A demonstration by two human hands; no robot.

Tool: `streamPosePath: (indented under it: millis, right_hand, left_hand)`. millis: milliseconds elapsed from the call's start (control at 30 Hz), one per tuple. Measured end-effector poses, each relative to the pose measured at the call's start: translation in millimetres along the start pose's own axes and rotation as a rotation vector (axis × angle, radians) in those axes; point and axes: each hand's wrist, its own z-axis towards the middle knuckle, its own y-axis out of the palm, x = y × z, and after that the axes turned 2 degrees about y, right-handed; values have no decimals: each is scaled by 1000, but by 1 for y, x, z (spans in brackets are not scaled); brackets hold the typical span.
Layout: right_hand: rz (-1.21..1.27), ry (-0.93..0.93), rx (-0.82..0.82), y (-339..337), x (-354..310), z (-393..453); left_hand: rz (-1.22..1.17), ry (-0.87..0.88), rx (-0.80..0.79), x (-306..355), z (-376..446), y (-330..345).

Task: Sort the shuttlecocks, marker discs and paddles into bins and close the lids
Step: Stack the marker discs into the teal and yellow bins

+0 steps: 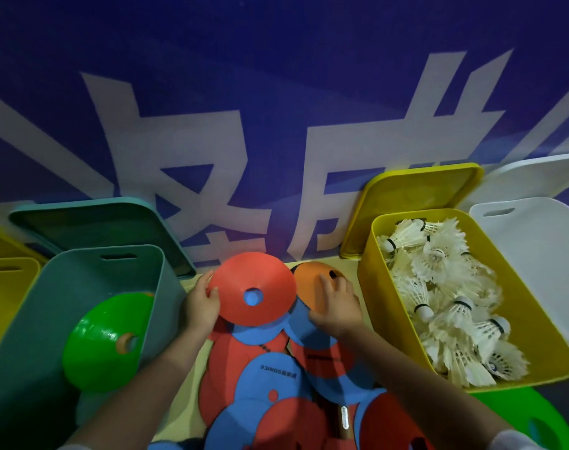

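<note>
Many shuttlecocks (445, 287) already fill the yellow bin (374, 297) on the right, while the left hand (200, 308) pinches a red disc (252, 289), the right hand (336, 308) rests spread on an orange disc (310, 280), and paddles (270, 378) wait near, lids open.

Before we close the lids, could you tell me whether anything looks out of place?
Mostly tidy, but a green marker disc lies outside the bins, beside the yellow bin of shuttlecocks, at bottom right.

Paddles (276, 384) piled centre on counter (195, 368); bin with disc (101, 342) left; bin of shuttlecocks (445, 297) right; lids (413, 196) behind bins.
</note>
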Motion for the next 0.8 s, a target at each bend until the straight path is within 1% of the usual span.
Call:
streamPosePath:
  millis: [100,167,333,500,567,667,800]
  right_hand:
    - [225,-49,132,-19,-4,-25]
    - [351,-65,210,-33,-9,-42]
    - [439,-109,324,-52,-22,-78]
    - [496,-125,463,-58,-31,-97]
    - [514,-161,487,-65,-37,-103]
    - [511,-200,461,-71,-48,-106]
    - [563,-177,458,-64,-69,-117]
  left_hand:
    - [-140,-4,23,6,-12,-19]
    - [-189,7,39,12,-20,-34]
    - [-291,71,82,36,-51,-74]
    - [-361,132,113,42,-84,-108]
    - [-378,141,124,45,-94,-121]
    - [-380,147,140,46,-101,-139]
    - [-371,148,160,35,-100,-166]
